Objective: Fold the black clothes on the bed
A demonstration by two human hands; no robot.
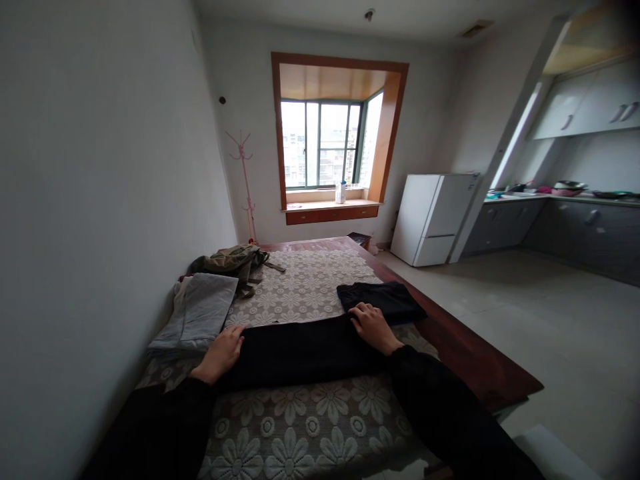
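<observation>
left hand (223, 352) flat, fingers spread on long black cloth garment (305, 353) | right hand (373, 327) flat at its fold; judgement: press outward evenly, smoothing creases

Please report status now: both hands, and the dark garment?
Both hands flat: left hand, right hand. Black garment spread on bed. Grey folded clothes beside left hand.

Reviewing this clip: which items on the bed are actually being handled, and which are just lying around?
In hand:
- black trousers, spread flat across the floral bed cover
- left hand pressing one end
- right hand flat near the other end

Lying about:
- grey folded garment by the wall
- olive backpack behind it
- white fridge
- pink coat stand
</observation>
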